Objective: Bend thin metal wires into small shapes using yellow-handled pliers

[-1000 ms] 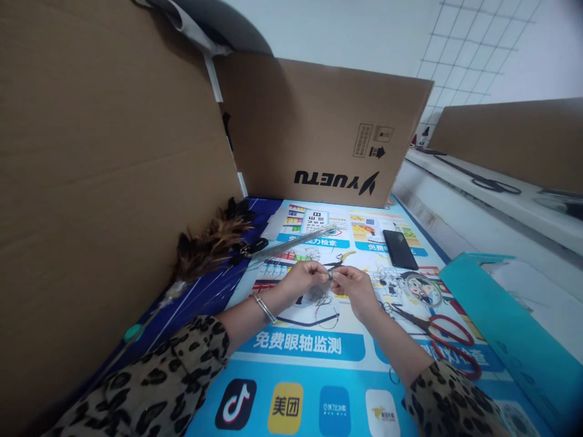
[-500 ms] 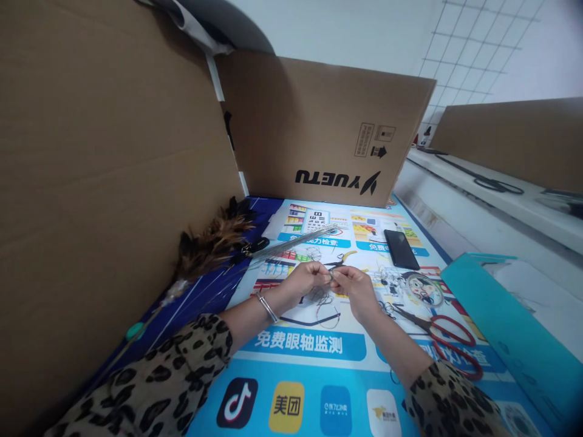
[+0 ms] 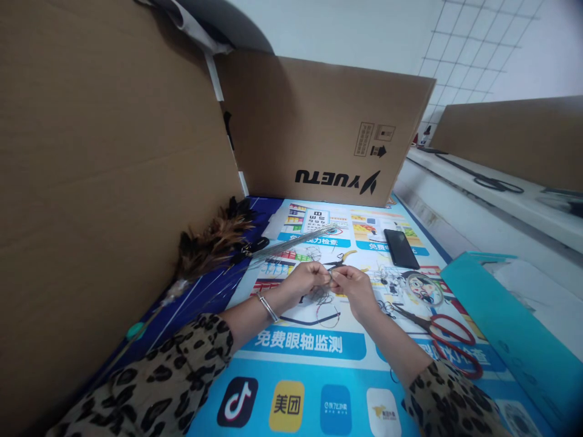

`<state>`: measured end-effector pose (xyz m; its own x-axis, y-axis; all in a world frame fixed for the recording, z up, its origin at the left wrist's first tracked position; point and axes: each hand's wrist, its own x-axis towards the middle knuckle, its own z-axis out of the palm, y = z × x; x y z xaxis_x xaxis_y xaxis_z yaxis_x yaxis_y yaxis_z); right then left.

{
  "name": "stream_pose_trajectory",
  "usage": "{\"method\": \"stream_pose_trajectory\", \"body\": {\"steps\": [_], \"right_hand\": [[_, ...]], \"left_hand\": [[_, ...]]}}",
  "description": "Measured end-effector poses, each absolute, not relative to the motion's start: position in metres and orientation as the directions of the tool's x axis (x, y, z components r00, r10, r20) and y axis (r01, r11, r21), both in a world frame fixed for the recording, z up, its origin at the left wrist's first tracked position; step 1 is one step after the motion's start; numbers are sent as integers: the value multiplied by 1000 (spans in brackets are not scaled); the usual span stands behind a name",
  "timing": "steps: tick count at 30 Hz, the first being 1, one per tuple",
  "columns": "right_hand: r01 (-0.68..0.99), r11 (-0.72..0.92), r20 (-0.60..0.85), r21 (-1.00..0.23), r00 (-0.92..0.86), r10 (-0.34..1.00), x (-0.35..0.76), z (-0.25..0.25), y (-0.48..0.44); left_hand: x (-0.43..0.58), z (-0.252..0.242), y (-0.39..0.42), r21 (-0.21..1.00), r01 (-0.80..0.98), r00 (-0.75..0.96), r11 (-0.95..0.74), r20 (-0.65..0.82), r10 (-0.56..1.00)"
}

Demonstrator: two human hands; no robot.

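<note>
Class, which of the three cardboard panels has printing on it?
The back panel, at the table's far end: it alone bears upside-down YUETU lettering. The left panel and far-right panel are plain brown.

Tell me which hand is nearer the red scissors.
Right. Both hands pinch a wire piece; the right hand is just left of the red scissors, the left hand farther left.

The cardboard box [image 3: 319, 115] at the back carries the black brand word "YUETU", printed upside down, with small handling symbols [image 3: 376, 152] above it. On the poster [image 3: 319, 376] lying flat, a blue band [image 3: 298, 344] reads "免费眼轴监测". Nearer the camera sit a TikTok logo tile [image 3: 235, 402] and a yellow tile [image 3: 286, 405] reading "美团". Smaller print elsewhere is illegible.
</note>
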<state>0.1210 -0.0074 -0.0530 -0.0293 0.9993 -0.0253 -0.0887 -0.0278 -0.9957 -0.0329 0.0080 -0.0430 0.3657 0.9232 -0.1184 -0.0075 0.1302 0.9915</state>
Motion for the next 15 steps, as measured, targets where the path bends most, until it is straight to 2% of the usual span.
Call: {"method": "stream_pose_trajectory", "body": {"steps": [4,7,9,11,15], "right_hand": [[-10,1,2,-1000,-77,997,127,-51,-5],[232,113,103,-966,-58,993,140,-48,1],[473,261,265,-842,-58,962,151,-46,8],[682,351,361,-642,-135,923,162,-47,14],[866,363,313,-344,-258,914,173,-54,23]], "left_hand": [[-35,-43,10,990,3,397,141,-131,908],[-38,-41,12,988,16,445,155,-146,884],[-40,-39,13,988,42,488,148,-149,860],[-43,-38,15,990,70,528,125,-143,837],[-48,-36,17,989,139,584,52,-124,802]]}}
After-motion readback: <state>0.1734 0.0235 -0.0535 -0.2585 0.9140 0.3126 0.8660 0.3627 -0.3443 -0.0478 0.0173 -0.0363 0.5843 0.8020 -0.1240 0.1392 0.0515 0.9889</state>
